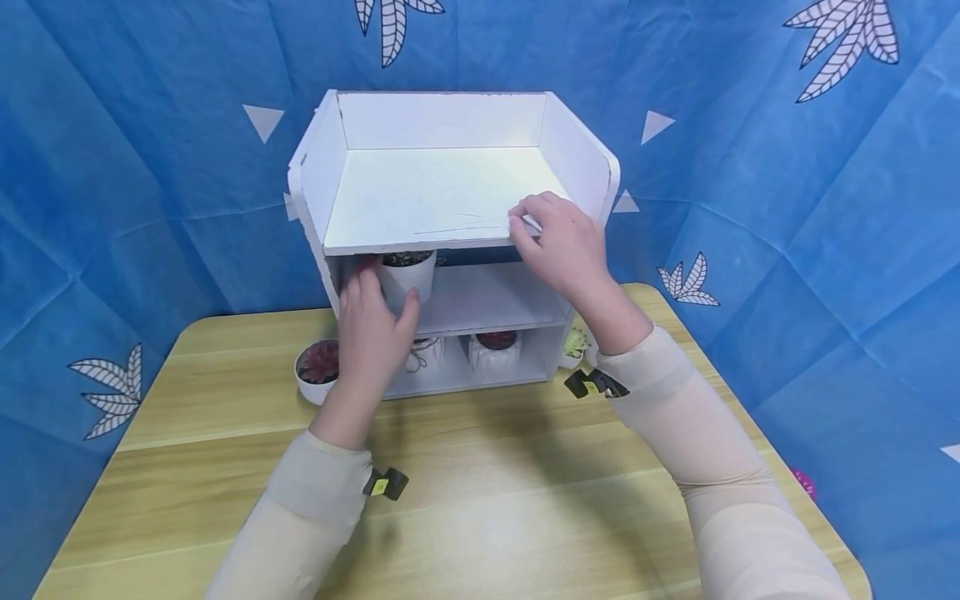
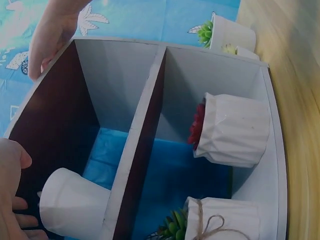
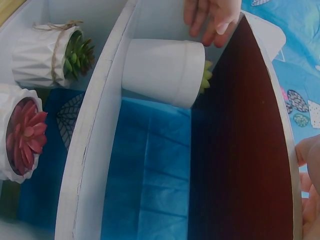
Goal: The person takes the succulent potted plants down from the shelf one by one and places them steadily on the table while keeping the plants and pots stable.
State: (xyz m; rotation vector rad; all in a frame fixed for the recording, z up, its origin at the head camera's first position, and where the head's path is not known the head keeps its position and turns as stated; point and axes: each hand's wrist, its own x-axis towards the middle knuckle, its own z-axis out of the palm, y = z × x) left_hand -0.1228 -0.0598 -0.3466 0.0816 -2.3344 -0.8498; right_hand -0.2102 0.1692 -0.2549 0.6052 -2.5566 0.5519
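A smooth white flowerpot [image 1: 411, 279] stands on the middle shelf [image 1: 487, 300] at the left of a white shelf unit [image 1: 442, 121]. Light green leaf tips poke past its rim in the right wrist view. Beside this pot is my left hand [image 1: 371, 321], thumb and fingers spread apart; a gap shows between them and the pot in the left wrist view [image 2: 7, 172]. My right hand [image 1: 562, 246] rests on the front edge of the top board [image 1: 442, 200] near its right end, fingers loosely bent on the upper side. Nothing is held in it.
On the bottom shelf are a white pot with twine [image 2: 225, 217] and a ridged pot with a red succulent [image 2: 232, 130]. A bowl-like pot [image 1: 317, 372] stands left of the unit, green plants [image 1: 576, 343] right. Wooden table [image 1: 480, 483] below; blue cloth [image 1: 150, 167] behind.
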